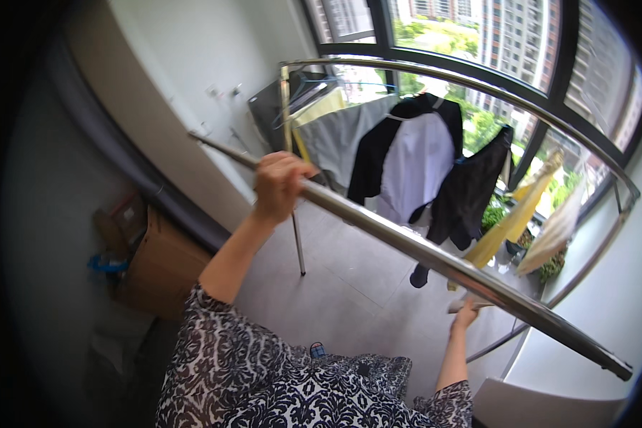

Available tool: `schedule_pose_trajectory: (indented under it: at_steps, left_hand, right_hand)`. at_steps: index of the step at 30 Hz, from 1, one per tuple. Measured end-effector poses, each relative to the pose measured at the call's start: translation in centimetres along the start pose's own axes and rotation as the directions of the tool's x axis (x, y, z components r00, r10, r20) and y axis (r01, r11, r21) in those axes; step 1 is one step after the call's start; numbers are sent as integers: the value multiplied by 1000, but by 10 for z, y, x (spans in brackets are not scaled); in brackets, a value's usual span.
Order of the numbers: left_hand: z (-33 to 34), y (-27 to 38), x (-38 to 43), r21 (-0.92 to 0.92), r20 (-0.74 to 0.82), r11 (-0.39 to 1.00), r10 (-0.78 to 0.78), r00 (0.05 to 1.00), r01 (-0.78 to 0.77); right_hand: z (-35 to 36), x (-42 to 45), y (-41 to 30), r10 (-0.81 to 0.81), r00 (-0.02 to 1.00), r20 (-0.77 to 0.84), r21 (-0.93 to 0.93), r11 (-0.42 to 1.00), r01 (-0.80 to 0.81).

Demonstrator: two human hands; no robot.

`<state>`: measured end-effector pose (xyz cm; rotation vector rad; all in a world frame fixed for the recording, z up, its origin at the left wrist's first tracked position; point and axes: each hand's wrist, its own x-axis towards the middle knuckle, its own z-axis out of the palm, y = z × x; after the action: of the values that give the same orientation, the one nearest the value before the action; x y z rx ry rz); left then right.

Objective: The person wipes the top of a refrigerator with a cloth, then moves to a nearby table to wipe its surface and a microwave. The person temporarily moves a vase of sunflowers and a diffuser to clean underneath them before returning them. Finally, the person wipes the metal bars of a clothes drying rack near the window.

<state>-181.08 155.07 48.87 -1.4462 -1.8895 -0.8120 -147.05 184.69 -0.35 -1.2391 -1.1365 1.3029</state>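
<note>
My left hand point(279, 184) is wrapped around the near metal rail point(406, 238) of a clothes drying rack, left of the rail's middle. Below that rail, at the right, my right hand point(464, 315) grips a small pale item point(460, 306), too blurred to name. Beyond the rail hangs a black-and-white long-sleeved top point(417, 155) on a hanger. Beside it are a dark garment point(468, 187), a yellow cloth point(513, 219) and a cream cloth point(553, 230). Grey cloth point(337, 136) hangs at the left end.
The rack's far rail point(455, 69) runs before the windows point(476, 32). One rack leg point(298, 241) stands on the tiled floor point(348, 299). Green plants point(495, 214) sit by the window. A cardboard box point(163, 262) stands at the left, a white surface point(545, 401) at lower right.
</note>
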Motion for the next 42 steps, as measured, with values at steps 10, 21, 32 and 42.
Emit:
schedule_pose_trajectory:
  at_steps: [10,21,32,42]
  left_hand:
    - [-115,30,-270,-86,485,976,-135,864,201]
    - [-293,-23,-477,252,340,460,-866,367,851]
    - [-243,-88,-521,306,182,314,-946,268,899]
    - [-214,-212,-505,322,290,298,-935,206,899]
  right_hand:
    - [220,-336,-53,616,353,704,-274,694,-666]
    - [518,-412,-90,72,392,917,-115,990,86]
    - [765,-458,-239,-513,-25,858,420,673,608]
    - [804,-477,-268,-796,134,590,562,524,640]
